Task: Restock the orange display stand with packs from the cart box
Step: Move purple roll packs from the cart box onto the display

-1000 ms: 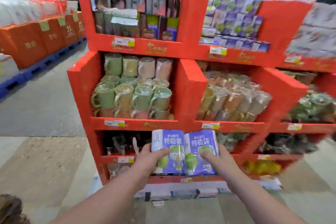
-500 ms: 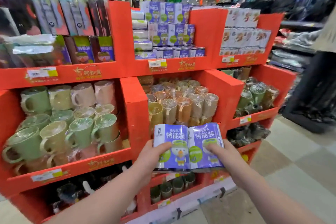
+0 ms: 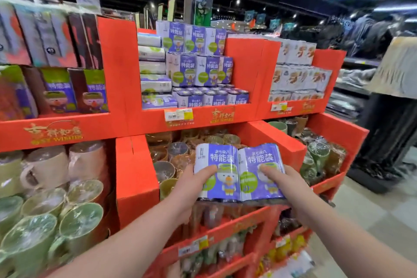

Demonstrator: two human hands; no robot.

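Head view | left hand [image 3: 191,189] and right hand [image 3: 286,184] clasp two purple packs [image 3: 237,165] side by side before orange stand [image 3: 239,70], below matching stock [image 3: 198,70] | glossy film looks light, slippery; grip outer ends

Left hand [image 3: 191,187] and right hand [image 3: 288,185] each grip a purple pack: left pack [image 3: 220,162], right pack [image 3: 261,158]. The two are side by side, touching and upright, in front of the orange display stand [image 3: 135,178]. Thumbs on the printed fronts. Higher up, the middle top compartment holds stacked purple packs [image 3: 198,70]. Wrapped green mugs [image 3: 79,221] fill the lower left compartment.
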